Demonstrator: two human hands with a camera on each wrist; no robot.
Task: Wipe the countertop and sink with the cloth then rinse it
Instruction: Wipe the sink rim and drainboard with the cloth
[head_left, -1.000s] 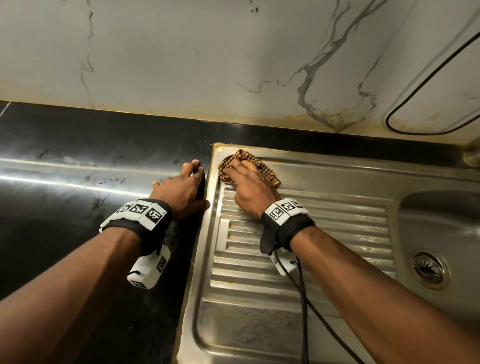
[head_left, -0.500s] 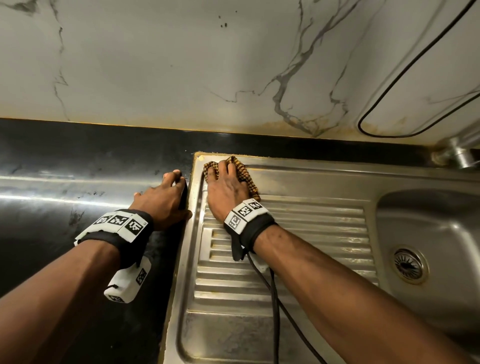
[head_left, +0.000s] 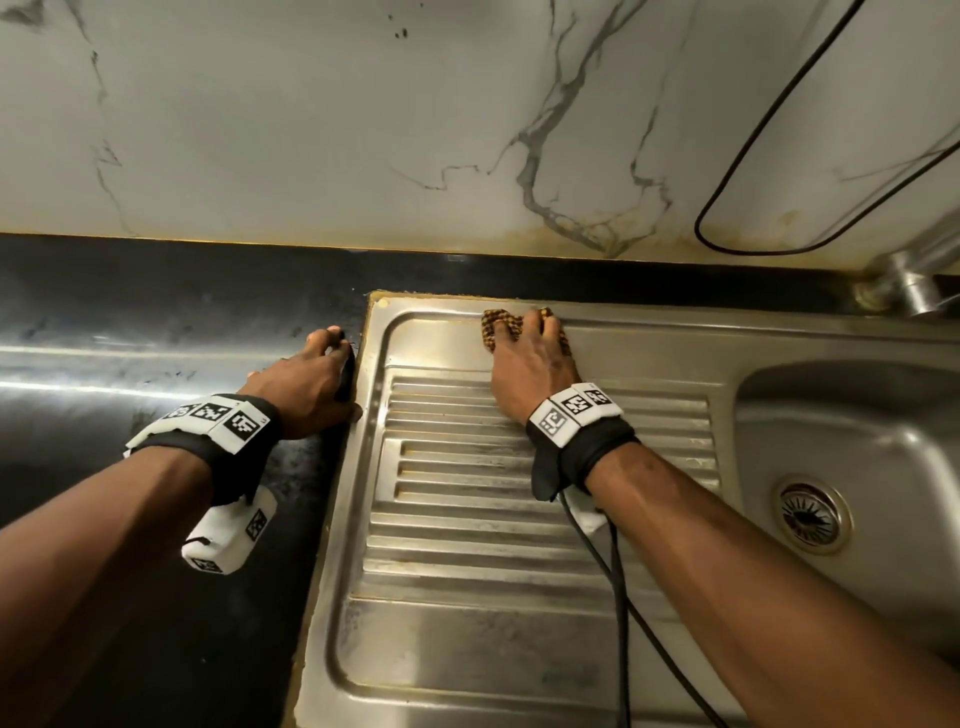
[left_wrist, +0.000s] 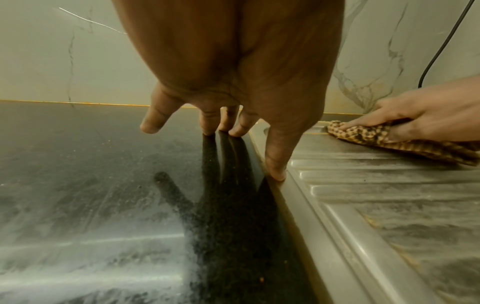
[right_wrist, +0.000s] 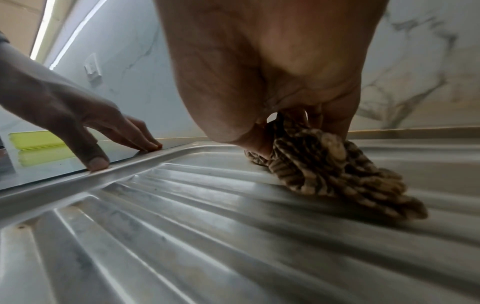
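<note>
Both of your hands are down on the work surface: your left hand (head_left: 311, 384) rests with straight, relaxed fingers on the dark table (head_left: 130, 322), thumb against the raised edge of the steel sink unit, holding nothing. Your right hand (head_left: 530, 364) presses the brown checked cloth (head_left: 498, 325) onto the draining board (head_left: 467, 493), fingers spread over it and the thumb tucked into the bunched fabric, so it both pins and grips it. That cloth sits at the far strip of the board, just beyond the top of the ribs and close to the back rim. Nearer you, the grooves of the board show dull streaks and rusty specks, so my guess is the wiping is only partly done, and the sink bowl (head_left: 831, 415) with its drain (head_left: 810, 514) looks untouched. Watch the black cable (head_left: 621, 597) trailing from your right wrist: a sweep toward the bowl could drag it across the wet steel. A bunched cloth will ride over the ribs and skip the grooves. Farther back, the tap (head_left: 914, 283) stands at the right by the stained marble wall (head_left: 363, 130); a wide stroke could knock your knuckles on it.
</note>
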